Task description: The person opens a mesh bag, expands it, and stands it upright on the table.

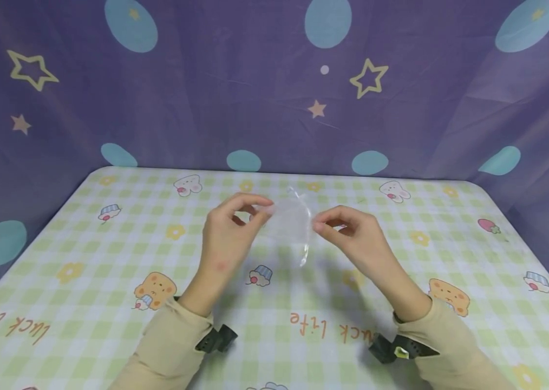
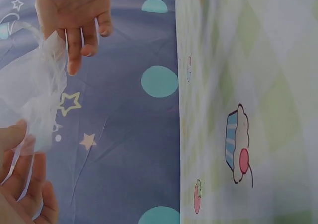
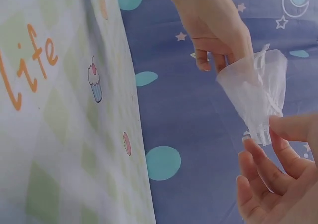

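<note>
A small sheer white drawstring pouch (image 1: 288,222) is held up above the table between both hands, with a shiny white ribbon (image 1: 309,208) along its right side. My left hand (image 1: 228,230) pinches the pouch's left edge between thumb and fingers. In the right wrist view, the left hand's fingertips show faintly through the sheer fabric (image 3: 238,80). At the opposite side, my right hand (image 1: 362,233) pinches the gathered, ribboned part with thumb and index finger. Its other fingers are loosely bent. The pouch looks thin and flat, and I see nothing inside it.
The table's cloth (image 1: 123,336) is green-and-white checked with printed cartoons and lettering. Behind the table hangs a purple curtain (image 1: 235,81) with stars and blue ovals. A dark wrist device (image 1: 217,339) sits at the left sleeve, another (image 1: 401,348) at the right.
</note>
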